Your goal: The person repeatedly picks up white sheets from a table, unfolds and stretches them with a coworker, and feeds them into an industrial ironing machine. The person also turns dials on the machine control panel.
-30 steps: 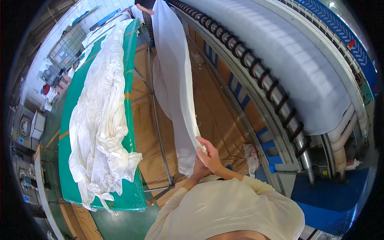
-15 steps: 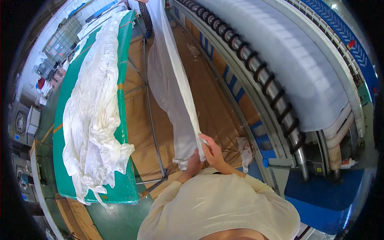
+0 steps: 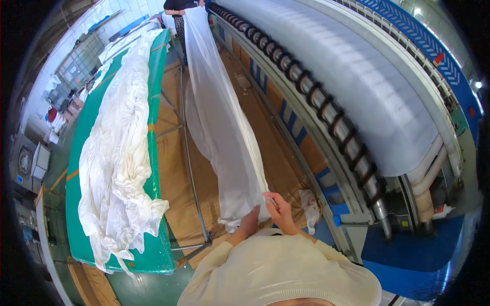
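Observation:
A long white sheet [image 3: 224,132] stretches away from me, its far end held up by another person [image 3: 178,11]. At its near edge, my right hand [image 3: 279,210] pinches the right-hand corner. My left hand [image 3: 249,222] is closed on the same near edge, a little lower and to the left, with its fingers partly behind the fabric. Between the two hands and the far person the sheet hangs in a shallow fold, over the brown floor covering [image 3: 275,163].
On the left, a green table [image 3: 158,239] carries a heap of crumpled white linen [image 3: 117,173]. A metal frame [image 3: 190,163] stands beside it. Along the right runs a large ironing machine with a spiral-wrapped roller [image 3: 332,115]. A crumpled white cloth [image 3: 309,206] lies near its base.
My hands have moved slightly apart, the right one outward and lower in view. The sheet has spread wider, and the far person shows more as the view tilted up.

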Action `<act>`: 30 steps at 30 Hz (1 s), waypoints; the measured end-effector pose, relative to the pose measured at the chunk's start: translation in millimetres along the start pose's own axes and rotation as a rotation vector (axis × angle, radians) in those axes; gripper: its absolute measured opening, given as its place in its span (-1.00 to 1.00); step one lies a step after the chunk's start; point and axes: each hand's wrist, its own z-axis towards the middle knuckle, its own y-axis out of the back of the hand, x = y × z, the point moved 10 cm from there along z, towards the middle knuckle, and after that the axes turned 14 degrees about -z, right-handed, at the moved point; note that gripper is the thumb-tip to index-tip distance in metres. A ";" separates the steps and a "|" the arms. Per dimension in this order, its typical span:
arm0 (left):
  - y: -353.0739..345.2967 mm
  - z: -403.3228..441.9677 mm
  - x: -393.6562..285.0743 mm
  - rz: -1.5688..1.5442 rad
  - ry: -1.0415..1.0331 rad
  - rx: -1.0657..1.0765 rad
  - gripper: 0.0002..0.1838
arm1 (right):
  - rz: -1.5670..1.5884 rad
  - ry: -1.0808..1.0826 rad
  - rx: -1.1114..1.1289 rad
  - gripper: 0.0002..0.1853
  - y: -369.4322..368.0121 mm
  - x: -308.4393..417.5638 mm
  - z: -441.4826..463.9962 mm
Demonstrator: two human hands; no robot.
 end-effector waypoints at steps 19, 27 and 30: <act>6.9 0.6 13.1 0.223 0.342 0.172 -0.30 | -0.397 -0.247 -0.061 -0.61 58.2 -101.1 -13.3; 11.0 -7.2 30.8 0.267 0.350 0.176 -0.37 | -0.844 -0.059 0.010 -0.47 47.5 -89.9 -25.9; 12.4 -8.8 29.0 0.260 0.331 0.158 -0.37 | -0.884 -0.045 -0.001 -0.44 47.7 -87.2 -26.4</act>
